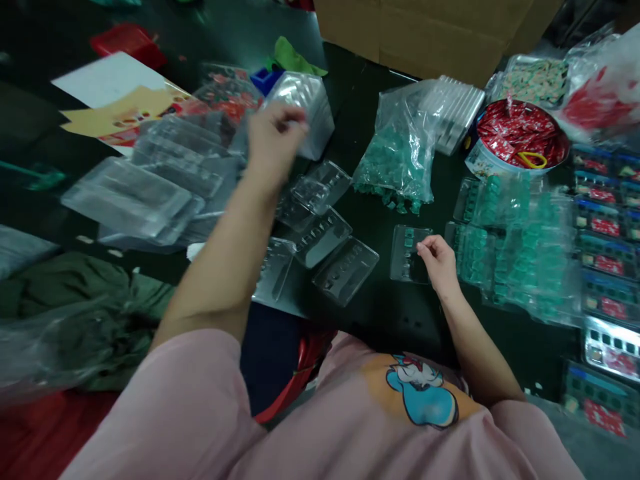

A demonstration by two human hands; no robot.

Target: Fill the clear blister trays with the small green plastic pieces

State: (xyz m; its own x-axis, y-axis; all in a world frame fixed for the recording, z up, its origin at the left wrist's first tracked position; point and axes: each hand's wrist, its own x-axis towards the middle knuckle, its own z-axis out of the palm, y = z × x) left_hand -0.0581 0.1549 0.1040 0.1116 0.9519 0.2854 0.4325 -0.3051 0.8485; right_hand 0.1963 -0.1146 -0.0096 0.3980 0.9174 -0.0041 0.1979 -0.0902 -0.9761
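My right hand [440, 261] pinches at the right side of a small clear plastic blister tray [403, 267] on the dark table. Green pieces [409, 235] sit in the upper pockets of that tray. Whatever is between the right fingertips is too small to make out. My left hand [274, 141] is raised beside a stack of nested clear trays [313, 110], its curled fingers smeared by motion. Between the hands lie several loose clear trays [346, 270]. A clear bag [400, 143] of green pieces lies open behind the right hand's tray.
Trays filled with green pieces [530, 253] overlap on the right. Beyond them stand a round tin [500, 167] of red packets and rows of filled packs [603, 263]. Clear plastic covers [130, 193] pile up at left. A cardboard box [425, 33] stands at the back.
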